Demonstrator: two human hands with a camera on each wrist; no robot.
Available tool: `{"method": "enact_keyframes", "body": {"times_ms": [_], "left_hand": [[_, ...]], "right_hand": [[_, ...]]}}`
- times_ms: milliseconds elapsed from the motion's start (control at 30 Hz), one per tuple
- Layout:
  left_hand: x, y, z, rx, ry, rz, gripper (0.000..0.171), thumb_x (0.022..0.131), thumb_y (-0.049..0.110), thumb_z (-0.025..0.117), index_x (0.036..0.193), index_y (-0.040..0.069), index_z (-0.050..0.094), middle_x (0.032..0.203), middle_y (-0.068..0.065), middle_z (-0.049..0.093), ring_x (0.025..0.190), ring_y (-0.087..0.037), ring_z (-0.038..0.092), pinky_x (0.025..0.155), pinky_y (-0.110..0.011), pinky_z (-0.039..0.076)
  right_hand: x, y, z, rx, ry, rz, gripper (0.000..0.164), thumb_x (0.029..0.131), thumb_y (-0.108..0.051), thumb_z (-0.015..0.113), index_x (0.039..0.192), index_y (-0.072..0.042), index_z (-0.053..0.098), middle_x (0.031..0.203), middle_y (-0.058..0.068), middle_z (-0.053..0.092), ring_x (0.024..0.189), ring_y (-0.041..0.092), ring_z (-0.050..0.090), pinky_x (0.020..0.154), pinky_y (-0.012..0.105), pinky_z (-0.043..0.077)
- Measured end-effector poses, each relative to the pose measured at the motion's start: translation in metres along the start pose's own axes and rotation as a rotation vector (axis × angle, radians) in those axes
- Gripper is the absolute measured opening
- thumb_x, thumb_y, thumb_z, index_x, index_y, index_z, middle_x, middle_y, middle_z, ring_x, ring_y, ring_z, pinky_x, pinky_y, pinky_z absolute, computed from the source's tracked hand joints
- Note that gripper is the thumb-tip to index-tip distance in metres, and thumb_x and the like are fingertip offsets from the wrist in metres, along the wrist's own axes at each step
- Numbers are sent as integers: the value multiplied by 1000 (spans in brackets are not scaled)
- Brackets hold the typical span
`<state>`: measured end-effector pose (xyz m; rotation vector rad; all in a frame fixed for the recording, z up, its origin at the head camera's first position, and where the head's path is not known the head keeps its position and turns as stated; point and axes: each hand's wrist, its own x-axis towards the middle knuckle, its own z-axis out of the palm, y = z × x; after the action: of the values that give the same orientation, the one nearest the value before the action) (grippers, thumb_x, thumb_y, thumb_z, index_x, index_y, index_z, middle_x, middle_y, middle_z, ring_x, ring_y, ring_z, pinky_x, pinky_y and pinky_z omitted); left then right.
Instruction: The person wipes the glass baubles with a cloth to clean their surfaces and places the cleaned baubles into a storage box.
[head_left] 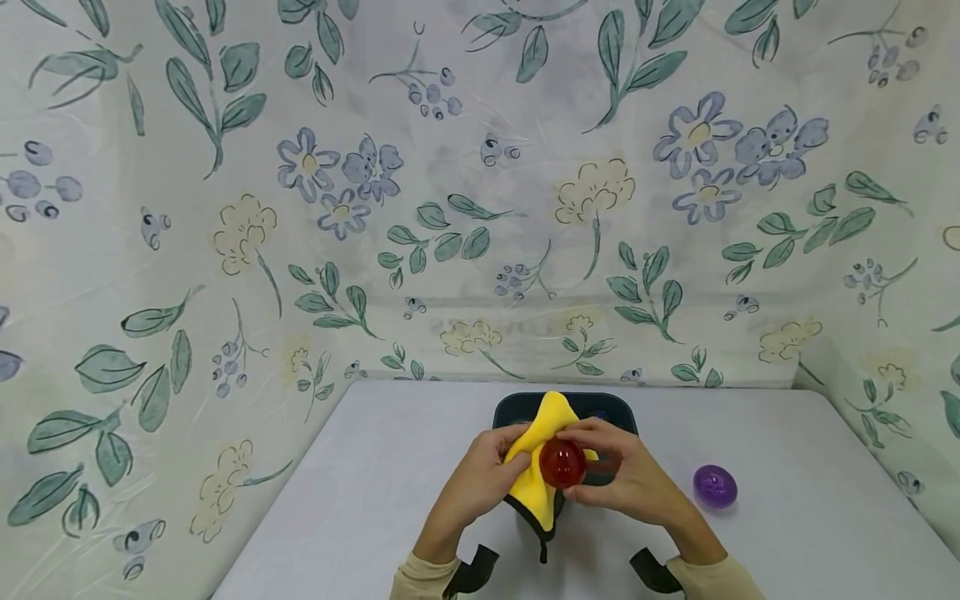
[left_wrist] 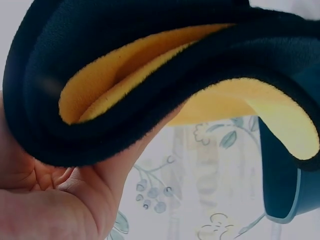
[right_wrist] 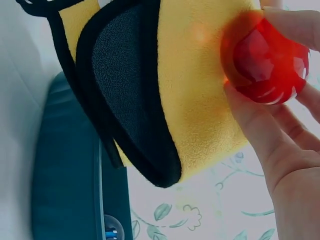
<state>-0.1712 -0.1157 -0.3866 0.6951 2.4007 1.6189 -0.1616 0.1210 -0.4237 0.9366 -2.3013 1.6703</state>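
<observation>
A yellow cloth (head_left: pixel 542 492) with dark backing and black edging hangs in folds from my left hand (head_left: pixel 489 468), which grips it between thumb and fingers. My right hand (head_left: pixel 626 471) holds a shiny, see-through red ball (head_left: pixel 562 463) by thumb and fingertips, against the yellow side of the cloth. In the right wrist view the red ball (right_wrist: pixel 272 60) sits between the thumb and fingers, touching the cloth (right_wrist: pixel 205 100). Seen from the left wrist, the cloth (left_wrist: pixel 150 95) curls in an S over the palm.
Behind the hands stands a dark teal bin (head_left: pixel 517 402); a clear, round thing with blue in it (right_wrist: pixel 113 229) shows inside. A purple ball (head_left: pixel 715 487) lies on the white table (head_left: pixel 810 533) at the right. Flower-printed sheeting surrounds the table.
</observation>
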Motion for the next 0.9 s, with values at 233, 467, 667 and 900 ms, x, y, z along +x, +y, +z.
{"method": "enact_keyframes", "body": {"times_ms": [233,467,667,900], "left_hand": [[0,1,-1,-48,-18,-13,45,101,12,57,143,-4,56,111,-18,72,77,-15,67,73,-23,63],[0,2,-2,-61,-25,-28,44,101,11,57,142,-4,57,108,-18,73,76,-14,67,73,-23,62],[0,3,-3,-58,-23,-41,44,100,10,58,141,-5,57,105,-17,73,76,-14,68,73,-24,63],[-1,3,-2,-51,-20,-63,45,99,11,59,142,-4,57,106,-16,74,75,-15,68,75,-28,64]], "right_hand": [[-1,0,-1,11,37,-54,54,84,-8,84,136,-12,66,136,13,62,118,4,64,89,34,63],[0,4,-4,-54,56,-80,55,83,-9,85,135,-13,67,136,10,65,121,6,64,98,26,58],[0,4,-7,-78,55,-57,57,83,-12,86,137,-14,66,136,11,67,119,5,64,91,36,63],[0,4,-10,-98,37,-24,58,83,-14,86,136,-12,65,133,9,69,117,8,67,93,38,62]]}}
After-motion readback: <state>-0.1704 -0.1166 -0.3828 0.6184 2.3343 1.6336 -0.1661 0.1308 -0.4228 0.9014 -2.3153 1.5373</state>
